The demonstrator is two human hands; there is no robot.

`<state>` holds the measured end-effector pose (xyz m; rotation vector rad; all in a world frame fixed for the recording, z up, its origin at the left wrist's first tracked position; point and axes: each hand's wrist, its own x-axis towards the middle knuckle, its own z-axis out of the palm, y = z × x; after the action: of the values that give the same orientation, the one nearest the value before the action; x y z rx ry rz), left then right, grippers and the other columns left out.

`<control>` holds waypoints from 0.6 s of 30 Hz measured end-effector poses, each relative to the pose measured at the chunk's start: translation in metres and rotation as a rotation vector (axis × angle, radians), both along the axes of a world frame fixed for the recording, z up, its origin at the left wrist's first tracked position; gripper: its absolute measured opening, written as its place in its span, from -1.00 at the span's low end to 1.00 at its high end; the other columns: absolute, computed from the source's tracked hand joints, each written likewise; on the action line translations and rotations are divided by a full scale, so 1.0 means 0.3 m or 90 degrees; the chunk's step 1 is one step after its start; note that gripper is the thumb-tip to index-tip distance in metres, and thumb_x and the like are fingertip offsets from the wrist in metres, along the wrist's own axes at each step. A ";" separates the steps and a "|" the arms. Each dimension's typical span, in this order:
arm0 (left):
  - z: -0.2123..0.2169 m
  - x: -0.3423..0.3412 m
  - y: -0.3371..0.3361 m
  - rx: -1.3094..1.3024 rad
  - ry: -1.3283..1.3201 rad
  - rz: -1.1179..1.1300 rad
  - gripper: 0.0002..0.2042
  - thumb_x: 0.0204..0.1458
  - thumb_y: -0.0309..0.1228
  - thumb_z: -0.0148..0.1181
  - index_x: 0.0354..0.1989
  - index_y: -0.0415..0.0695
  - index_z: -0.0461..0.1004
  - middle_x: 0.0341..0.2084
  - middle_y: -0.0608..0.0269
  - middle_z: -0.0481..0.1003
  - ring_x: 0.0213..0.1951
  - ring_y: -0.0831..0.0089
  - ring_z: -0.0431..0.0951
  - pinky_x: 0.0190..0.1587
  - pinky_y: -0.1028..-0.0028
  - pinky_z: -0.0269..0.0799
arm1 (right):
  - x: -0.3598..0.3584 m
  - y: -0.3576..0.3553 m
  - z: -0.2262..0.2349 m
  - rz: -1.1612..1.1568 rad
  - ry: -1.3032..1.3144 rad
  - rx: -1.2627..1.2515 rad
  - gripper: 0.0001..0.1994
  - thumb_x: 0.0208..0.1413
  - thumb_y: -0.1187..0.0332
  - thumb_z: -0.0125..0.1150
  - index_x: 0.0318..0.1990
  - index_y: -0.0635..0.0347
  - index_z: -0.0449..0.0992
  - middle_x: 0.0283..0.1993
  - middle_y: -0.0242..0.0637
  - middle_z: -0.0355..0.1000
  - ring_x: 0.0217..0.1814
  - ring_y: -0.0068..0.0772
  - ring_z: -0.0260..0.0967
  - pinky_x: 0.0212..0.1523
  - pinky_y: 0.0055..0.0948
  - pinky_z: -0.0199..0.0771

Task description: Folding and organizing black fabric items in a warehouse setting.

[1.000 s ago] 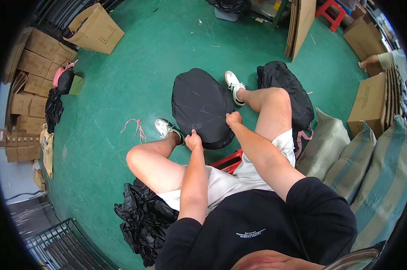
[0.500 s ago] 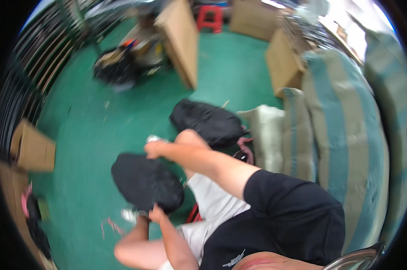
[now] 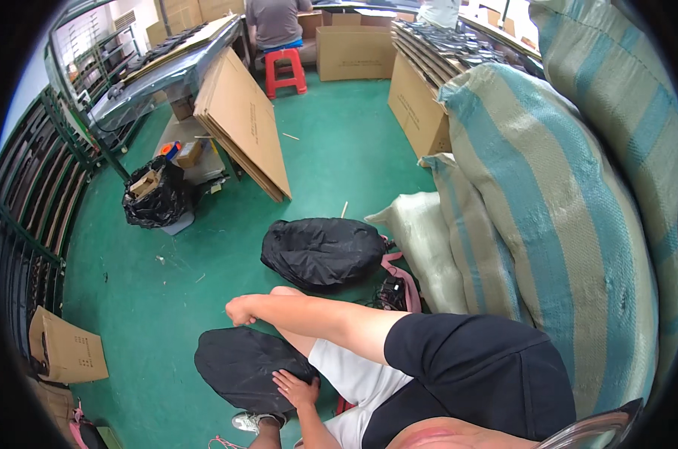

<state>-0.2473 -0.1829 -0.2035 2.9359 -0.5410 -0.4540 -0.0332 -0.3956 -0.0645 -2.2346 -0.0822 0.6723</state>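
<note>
A rounded black fabric bag (image 3: 241,367) is on the green floor in front of my legs. My left hand (image 3: 297,389) lies flat on its near side, fingers spread. Just beyond the bag's far edge is my right hand (image 3: 240,310), closed in a fist; whatever it may hold is hidden. A second black bag (image 3: 324,251), its fabric wrinkled, lies farther off beyond my right forearm. Beside that one are a pink strap (image 3: 408,280) and a small dark item with cords (image 3: 390,293).
Striped woven sacks (image 3: 556,202) and a pale sack (image 3: 425,243) line the right. Flat cardboard sheets (image 3: 241,120) lean on a table, near a black-lined bin (image 3: 157,196). A person (image 3: 279,22) sits on a red stool (image 3: 285,71). Racks (image 3: 35,194) and a carton (image 3: 73,348) stand left.
The view has tilted up, showing more of the far room. My left hand has gone from gripping the bag's near edge to resting flat on it. My right hand stays closed.
</note>
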 end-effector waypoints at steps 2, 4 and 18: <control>0.073 -0.002 -0.033 0.069 -0.020 -0.078 -0.09 -0.10 0.05 0.24 0.31 -0.33 0.04 0.31 -0.17 0.08 0.35 -0.02 0.03 0.34 0.18 -0.01 | 0.000 -0.030 -0.013 0.015 0.013 -0.016 -0.84 0.01 0.34 0.17 -0.45 0.27 0.52 -0.54 -0.26 0.50 -0.62 -0.39 0.44 -0.56 -0.32 0.46; 0.211 0.050 -0.027 0.103 0.355 -0.106 -0.27 -0.06 0.06 0.20 0.15 -0.30 0.34 0.03 -0.10 0.45 0.09 0.03 0.44 0.14 0.21 0.32 | -0.003 -0.004 -0.003 0.019 0.035 -0.010 -0.79 0.03 0.33 0.19 -0.40 0.37 0.51 -0.53 -0.20 0.49 -0.60 -0.32 0.46 -0.55 -0.30 0.49; 0.429 0.016 0.581 -0.880 0.069 0.190 -0.65 0.09 -0.33 0.15 -0.01 -0.28 0.39 -0.28 0.09 0.52 -0.27 0.48 0.48 -0.21 0.43 0.43 | 0.004 -0.380 -0.170 0.042 -0.055 -0.155 -0.80 -0.04 0.28 0.20 -0.32 0.19 0.56 -0.50 -0.26 0.52 -0.48 -0.38 0.48 -0.41 -0.31 0.48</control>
<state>-0.2425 -0.0085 -0.0749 1.5980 -0.2115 -0.0901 -0.0321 -0.5096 -0.1156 -2.5051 -0.1235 0.6499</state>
